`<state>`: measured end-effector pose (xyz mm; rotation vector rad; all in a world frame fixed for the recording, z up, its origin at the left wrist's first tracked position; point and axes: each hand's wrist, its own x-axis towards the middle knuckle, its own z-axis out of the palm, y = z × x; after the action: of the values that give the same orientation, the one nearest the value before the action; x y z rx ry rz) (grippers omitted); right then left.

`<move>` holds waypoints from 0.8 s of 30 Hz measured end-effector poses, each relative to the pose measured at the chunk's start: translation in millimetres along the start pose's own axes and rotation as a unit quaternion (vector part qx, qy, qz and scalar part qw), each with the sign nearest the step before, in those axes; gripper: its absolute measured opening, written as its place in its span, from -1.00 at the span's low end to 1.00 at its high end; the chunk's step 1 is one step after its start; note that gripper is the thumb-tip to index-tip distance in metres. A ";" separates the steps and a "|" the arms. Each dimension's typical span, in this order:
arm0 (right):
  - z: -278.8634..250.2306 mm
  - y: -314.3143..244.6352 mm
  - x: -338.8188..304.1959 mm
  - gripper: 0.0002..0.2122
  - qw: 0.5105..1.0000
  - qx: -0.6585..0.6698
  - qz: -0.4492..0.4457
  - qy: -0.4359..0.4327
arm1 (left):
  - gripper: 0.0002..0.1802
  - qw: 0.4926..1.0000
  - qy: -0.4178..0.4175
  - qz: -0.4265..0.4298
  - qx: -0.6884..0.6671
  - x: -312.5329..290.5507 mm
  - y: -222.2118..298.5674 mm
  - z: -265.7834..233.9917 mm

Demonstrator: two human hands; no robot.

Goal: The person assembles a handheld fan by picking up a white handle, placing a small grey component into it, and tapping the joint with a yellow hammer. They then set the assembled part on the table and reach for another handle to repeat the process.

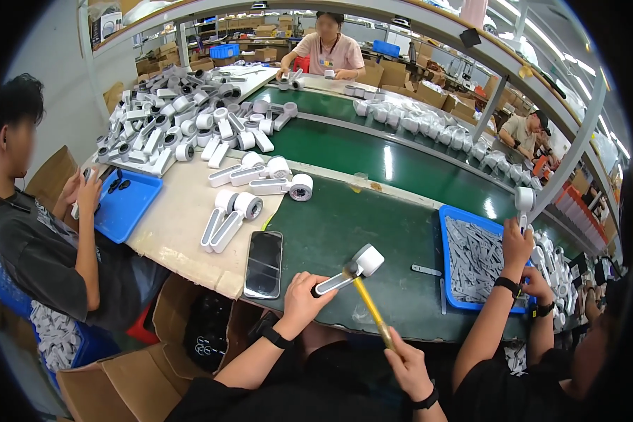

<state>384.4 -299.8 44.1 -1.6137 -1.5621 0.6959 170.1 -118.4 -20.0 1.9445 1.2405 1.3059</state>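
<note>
My left hand [304, 304] is closed around the handle end of a white handheld device [336, 283], which has a long handle with a grey inset and a round white head. The device lies tilted just above or on the green table [330, 225]; I cannot tell which. In my right hand [407, 366] is a yellow-handled hammer [374, 313]. Its small dark head meets the device near the neck, between handle and round head. A black phone [264, 264] lies on the table to the left of my left hand.
Several finished-looking white devices [232, 219] lie on the tan board, with a large heap [183, 119] beyond. At right stands a blue tray [446, 264] of grey strips; two loose strips [426, 270] lie beside it. Co-workers sit left, right and across. Open cardboard boxes [130, 380] stand below left.
</note>
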 end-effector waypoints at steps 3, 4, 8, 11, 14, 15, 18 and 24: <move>-0.6 -3.7 -0.8 -0.52 0.999 -0.021 0.006 -0.031 | -0.74 1.000 -0.003 -0.016 0.011 -3.8 -1.5 -2.0; -0.3 -4.6 -2.4 -0.52 1.000 -0.004 -0.008 -0.030 | -0.74 1.000 -0.004 -0.014 0.011 -2.4 -1.4 -1.6; 5.6 0.8 -5.0 -0.51 0.996 0.016 -0.035 -0.082 | -0.73 1.000 -0.011 -0.015 0.015 -2.3 -2.3 -0.4; 1.2 -2.3 -5.9 -0.52 0.997 0.009 -0.027 -0.074 | -0.72 0.999 -0.015 -0.025 0.015 -1.1 -0.4 -3.2; 0.6 14.0 -13.8 -0.52 0.998 0.055 0.035 0.006 | -0.71 0.999 -0.030 -0.017 0.022 0.7 5.2 -6.1; 1.6 19.0 -13.5 -0.53 0.995 0.072 0.066 0.028 | -0.70 0.999 -0.039 -0.012 0.032 0.0 6.6 -6.6; -3.3 24.8 -9.2 -0.52 0.994 0.064 0.086 0.016 | -0.72 0.986 -0.097 0.002 0.139 8.1 13.8 -8.4; -3.0 27.8 1.0 -0.51 0.959 0.244 0.129 0.064 | -0.69 0.985 -0.143 0.054 0.076 34.4 20.8 5.2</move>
<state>402.7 -297.9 23.0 -1.4584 -0.9917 1.0056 187.9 -97.4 9.8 2.2425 1.1322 0.9586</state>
